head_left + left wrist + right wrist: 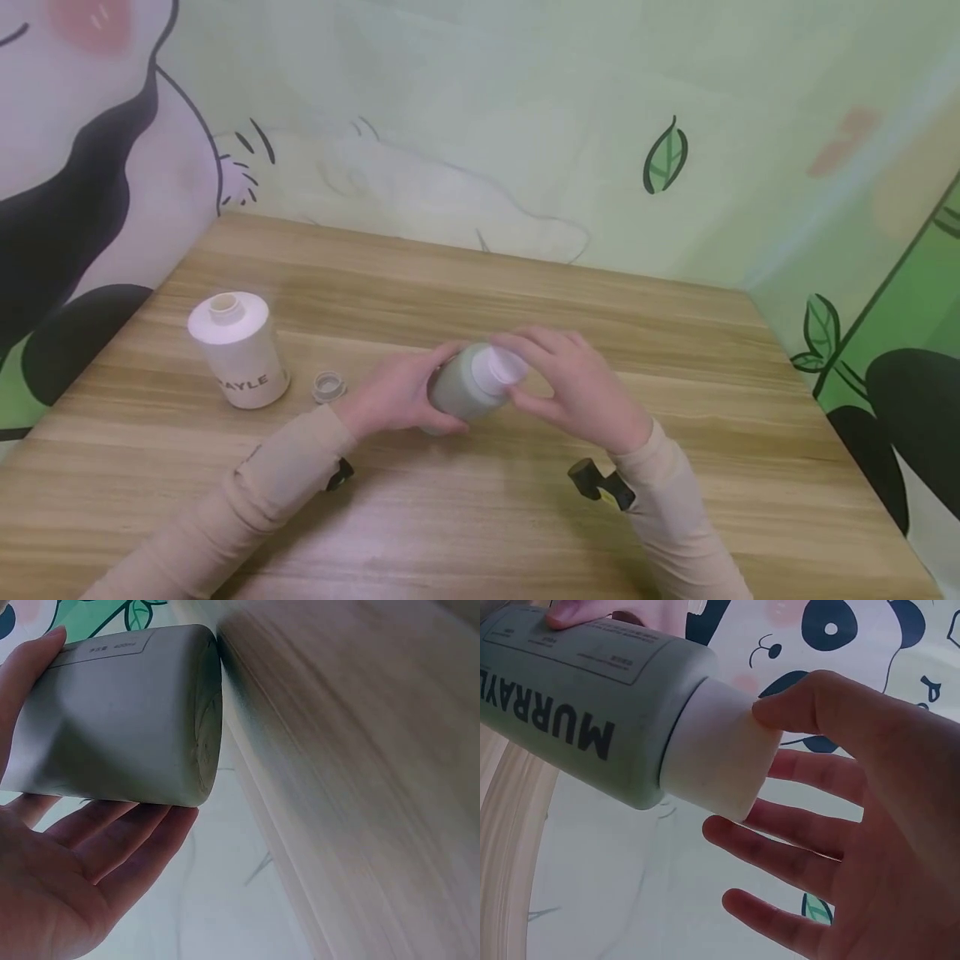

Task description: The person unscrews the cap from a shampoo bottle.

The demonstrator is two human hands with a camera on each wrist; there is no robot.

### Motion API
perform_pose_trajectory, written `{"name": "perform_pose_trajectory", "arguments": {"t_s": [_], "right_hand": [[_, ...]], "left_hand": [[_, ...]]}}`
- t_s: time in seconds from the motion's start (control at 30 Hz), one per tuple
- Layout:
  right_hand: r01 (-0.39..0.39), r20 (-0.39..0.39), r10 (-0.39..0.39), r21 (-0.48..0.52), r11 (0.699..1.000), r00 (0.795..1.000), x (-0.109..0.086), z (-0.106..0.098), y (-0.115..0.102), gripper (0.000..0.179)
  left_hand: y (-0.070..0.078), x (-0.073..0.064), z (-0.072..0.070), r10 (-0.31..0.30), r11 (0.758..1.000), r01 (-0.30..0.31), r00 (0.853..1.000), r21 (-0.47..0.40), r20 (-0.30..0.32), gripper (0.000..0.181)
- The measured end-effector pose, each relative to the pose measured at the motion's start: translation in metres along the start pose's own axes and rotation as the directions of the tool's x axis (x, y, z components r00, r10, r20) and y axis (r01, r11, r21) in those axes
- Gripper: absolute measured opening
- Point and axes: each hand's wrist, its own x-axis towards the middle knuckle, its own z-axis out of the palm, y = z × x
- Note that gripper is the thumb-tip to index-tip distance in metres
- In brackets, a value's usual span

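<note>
A pale green bottle (459, 387) is held tilted above the table, its white cap (714, 750) pointing up and to the right. My left hand (397, 392) grips the bottle's body, thumb on one side and fingers on the other. In the left wrist view the base of the bottle overlaps the table's edge. With thumb and fingers, my right hand (577, 390) pinches the white cap, which sits on the bottle's neck. Dark lettering shows upside down on the green bottle in the right wrist view.
A white bottle (251, 367) with an uncapped neck stands upright on the wooden table (465, 542) at the left. Beside it lies a small round cap (328, 387), close to my left forearm. Behind the table rises a painted wall (465, 100).
</note>
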Motion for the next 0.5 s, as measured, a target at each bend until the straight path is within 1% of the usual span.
{"name": "perform_pose_trajectory", "arguments": {"t_s": [0.17, 0.27, 0.4, 0.5], "right_hand": [[-0.056, 0.014, 0.056, 0.006, 0.998, 0.998, 0.0003, -0.0005, -0.0008, 0.053], [-0.082, 0.003, 0.082, -0.007, 0.997, 0.997, 0.0004, -0.0006, -0.0010, 0.052], [-0.085, -0.014, 0.084, -0.034, 0.996, 0.996, 0.0006, -0.0004, -0.0006, 0.047], [-0.083, -0.013, 0.082, -0.034, 0.996, 0.997, 0.0007, -0.0003, -0.0003, 0.045]], "left_hand": [[-0.0006, 0.0000, 0.0005, -0.002, 1.000, 0.002, 1.000, 0.021, -0.009, 0.092], [-0.0006, -0.0002, 0.0004, -0.009, 1.000, 0.009, 1.000, 0.021, -0.010, 0.092], [0.0002, -0.0005, -0.0001, -0.009, 1.000, 0.009, 1.000, 0.014, -0.008, 0.091], [0.0004, -0.0007, -0.0004, -0.004, 1.000, 0.004, 1.000, 0.014, -0.009, 0.090]]}}
